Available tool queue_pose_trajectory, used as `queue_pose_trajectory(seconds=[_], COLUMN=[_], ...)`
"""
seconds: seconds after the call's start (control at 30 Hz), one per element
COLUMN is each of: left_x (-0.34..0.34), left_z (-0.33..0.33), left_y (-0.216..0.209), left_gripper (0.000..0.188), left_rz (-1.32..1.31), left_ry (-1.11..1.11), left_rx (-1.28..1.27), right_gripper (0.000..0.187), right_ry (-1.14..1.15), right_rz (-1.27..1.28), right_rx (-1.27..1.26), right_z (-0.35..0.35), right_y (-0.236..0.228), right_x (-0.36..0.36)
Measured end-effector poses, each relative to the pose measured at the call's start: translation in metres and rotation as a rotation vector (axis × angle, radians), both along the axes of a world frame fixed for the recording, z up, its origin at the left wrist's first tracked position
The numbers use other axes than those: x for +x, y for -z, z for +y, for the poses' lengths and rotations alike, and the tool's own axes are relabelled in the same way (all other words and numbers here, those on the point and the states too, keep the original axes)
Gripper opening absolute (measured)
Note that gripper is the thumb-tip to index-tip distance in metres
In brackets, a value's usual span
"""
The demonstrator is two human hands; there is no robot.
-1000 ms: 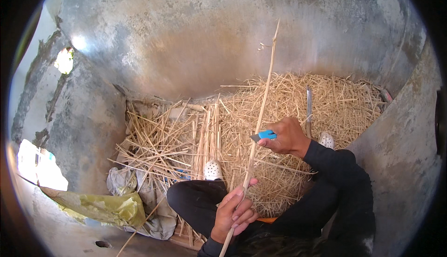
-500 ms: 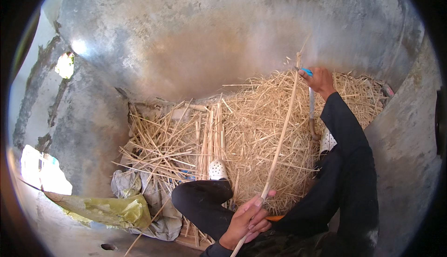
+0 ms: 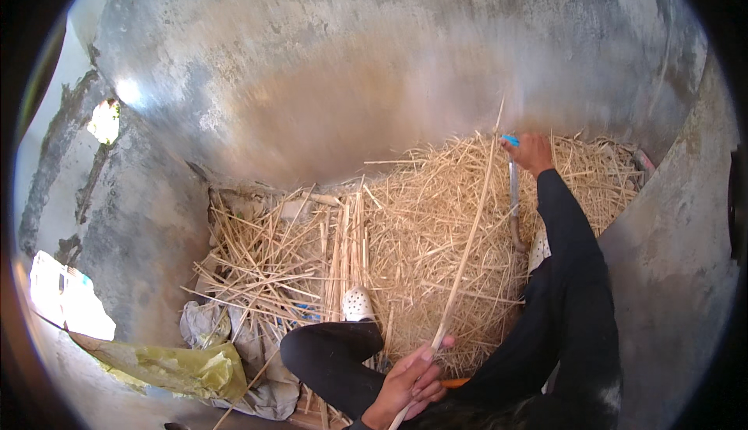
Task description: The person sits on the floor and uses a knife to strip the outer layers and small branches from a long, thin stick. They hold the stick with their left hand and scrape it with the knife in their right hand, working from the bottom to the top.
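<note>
A long, thin, pale stick (image 3: 467,255) slants up and away from my lap, its far tip near the wall. Around its near end my left hand (image 3: 409,383) is closed, at the lower edge of the view. My right hand (image 3: 533,153), with the arm stretched forward, is closed on the bright blue grip of a knife (image 3: 510,141) beside the stick's far part. The blade is too small and blurred to make out. Below that hand lies a grey rod (image 3: 514,188) with a brown bent end; whether it joins the knife I cannot tell.
Shavings (image 3: 436,220) cover the floor between my white clogs (image 3: 358,304). To the left lie loose sticks (image 3: 257,262) and a row of straight strips (image 3: 343,243). A yellowish sheet (image 3: 195,368) and crumpled grey sacking (image 3: 265,395) sit nearer. A concrete wall (image 3: 389,64) closes the far side.
The frayed curl and flying chips at the stick's far end are gone; its tip now looks plain. The whole view has shifted slightly, and both hands keep their holds.
</note>
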State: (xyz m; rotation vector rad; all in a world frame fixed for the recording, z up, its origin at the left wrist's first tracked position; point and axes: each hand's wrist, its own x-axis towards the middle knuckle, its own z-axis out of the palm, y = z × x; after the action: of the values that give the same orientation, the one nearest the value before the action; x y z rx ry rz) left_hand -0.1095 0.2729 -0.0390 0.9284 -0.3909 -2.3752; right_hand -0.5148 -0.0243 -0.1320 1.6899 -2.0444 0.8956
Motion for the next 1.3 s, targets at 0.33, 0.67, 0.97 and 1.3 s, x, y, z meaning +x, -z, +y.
queue_pose_trajectory(seconds=[0.33, 0.67, 0.97, 1.3], left_x=[0.003, 0.018, 0.011, 0.014], left_z=[-0.018, -0.041, -0.033, -0.016], left_y=[0.011, -0.006, -0.025, -0.026], left_gripper=[0.042, 0.042, 0.042, 0.043], left_rz=[-0.089, -0.165, -0.138, -0.180], left_ry=[-0.036, -0.196, -0.187, -0.119], left_rx=[-0.179, -0.361, -0.360, -0.368], right_gripper=[0.073, 0.071, 0.070, 0.076], right_ry=[-0.471, -0.766, -0.642, -0.477], right_rz=[-1.641, -0.181, -0.107, -0.048], right_rx=[0.858, 0.346, 0.142, 0.067], right_z=[0.003, 0.117, 0.104, 0.080], right_y=[-0.007, -0.057, -0.065, -0.056], right_x=[0.032, 0.176, 0.170, 0.157])
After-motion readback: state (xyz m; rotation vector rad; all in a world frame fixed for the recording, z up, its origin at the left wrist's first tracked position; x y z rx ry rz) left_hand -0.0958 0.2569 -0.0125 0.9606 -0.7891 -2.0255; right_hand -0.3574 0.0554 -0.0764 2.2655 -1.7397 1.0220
